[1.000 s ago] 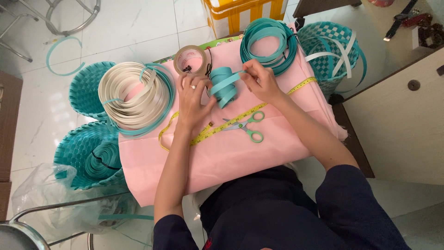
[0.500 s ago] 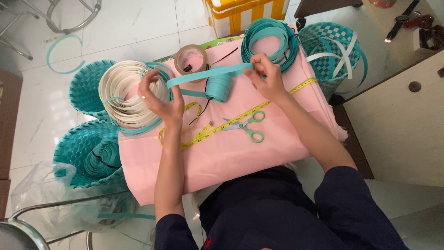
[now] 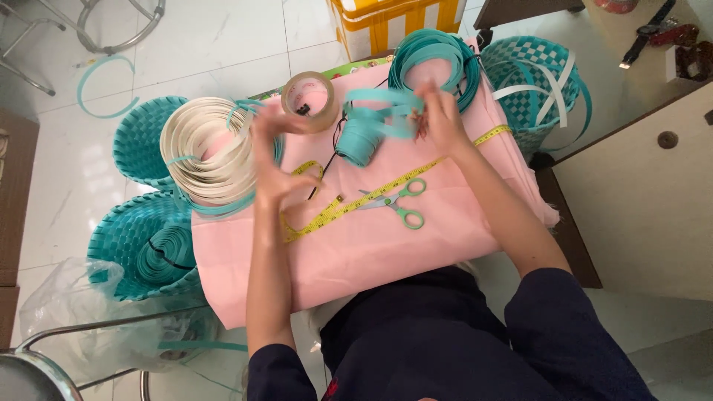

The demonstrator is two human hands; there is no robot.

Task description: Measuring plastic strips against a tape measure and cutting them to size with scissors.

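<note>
My right hand (image 3: 440, 117) pinches a teal flat strap (image 3: 380, 97) that loops back down to a small teal strap roll (image 3: 358, 142) on the pink cloth (image 3: 386, 249). Blurred by motion, my left hand (image 3: 273, 160) is raised above the cloth with its fingers apart. It hovers between a big white strap coil (image 3: 204, 145) and a brown tape roll (image 3: 321, 80), and no strap reaches it. Green-handled scissors (image 3: 401, 206) and a yellow measuring tape (image 3: 343, 208) lie on the cloth between my arms.
A large teal strap coil (image 3: 405, 65) lies at the cloth's far edge. Teal woven baskets stand at left (image 3: 140, 141), lower left (image 3: 126, 249) and upper right (image 3: 546, 70). A yellow crate (image 3: 394, 18), a beige cabinet (image 3: 639, 215), a plastic bag (image 3: 63, 315) and a metal chair frame (image 3: 33, 371) surround them.
The strap, stretched taut between both hands half a second ago, now hangs slack in a loop by my right hand. My left hand has let go and moved lower and to the right.
</note>
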